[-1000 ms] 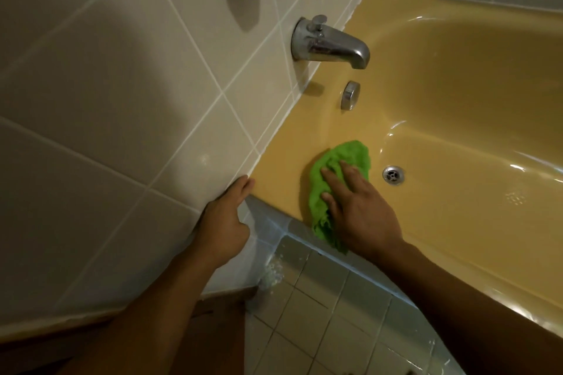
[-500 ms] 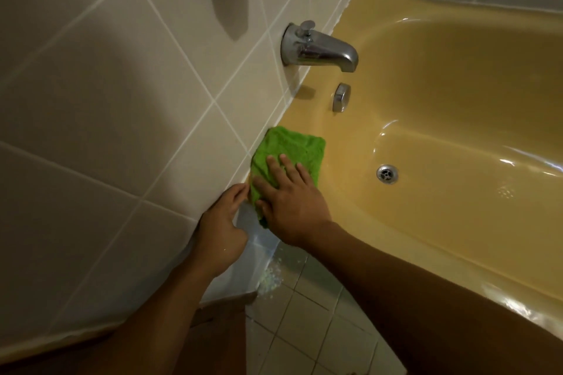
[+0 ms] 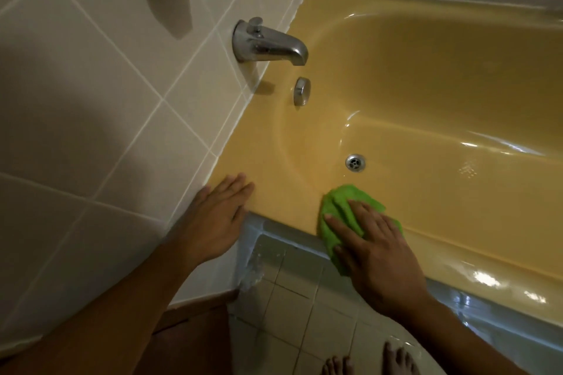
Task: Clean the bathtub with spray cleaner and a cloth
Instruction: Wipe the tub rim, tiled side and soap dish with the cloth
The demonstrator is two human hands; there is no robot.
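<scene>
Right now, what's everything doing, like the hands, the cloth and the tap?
green cloth: bunched, pressed onto the bathtub front rim
right hand: flat, fingers straight, pressing the cloth
left hand: flat, resting on the rim corner
tub spout: no water running
drain: open, no plug

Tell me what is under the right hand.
A green cloth lies under the right hand, pressed flat on the bathtub rim. The cloth's middle and the rim beneath it are covered, so unseen.
</scene>
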